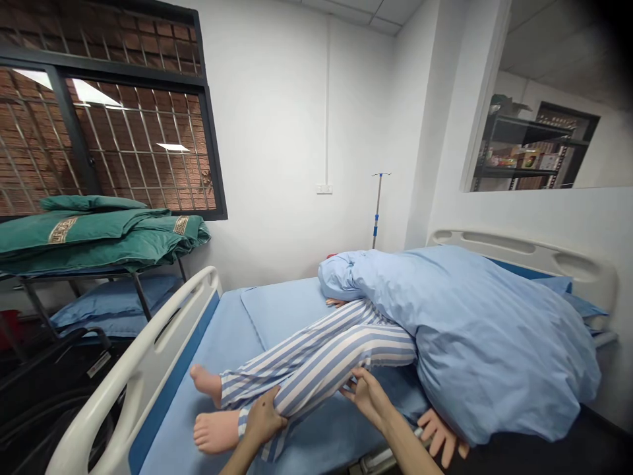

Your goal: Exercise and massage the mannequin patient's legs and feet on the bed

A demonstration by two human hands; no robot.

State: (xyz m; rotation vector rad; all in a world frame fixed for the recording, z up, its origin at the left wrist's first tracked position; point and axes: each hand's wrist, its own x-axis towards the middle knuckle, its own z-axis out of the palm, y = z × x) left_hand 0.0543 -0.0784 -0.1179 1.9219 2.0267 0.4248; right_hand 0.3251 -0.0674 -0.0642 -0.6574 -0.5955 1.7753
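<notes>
A manikin with plastic-looking bare feet lies on the bed, its legs [316, 359] in blue-and-white striped trousers. My left hand [266, 417] is closed round the nearer lower leg, just above the ankle, gripping through the fabric. Under the nearer knee, my right hand [366, 398] has its fingers bent against the trouser cloth; part of its grip is hidden by the leg. The nearer foot [217, 432] points left, below the farther foot [206, 384]. A light blue quilt [475, 336] covers the upper body. The manikin's hand [442, 435] pokes out below it.
A pale footboard [148, 369] closes the bed's left end, and a headboard [534, 257] stands at the right. Behind the bed rises an IV pole [376, 211]. Green bedding [109, 237] is piled on a rack at left, above a dark wheelchair [59, 376].
</notes>
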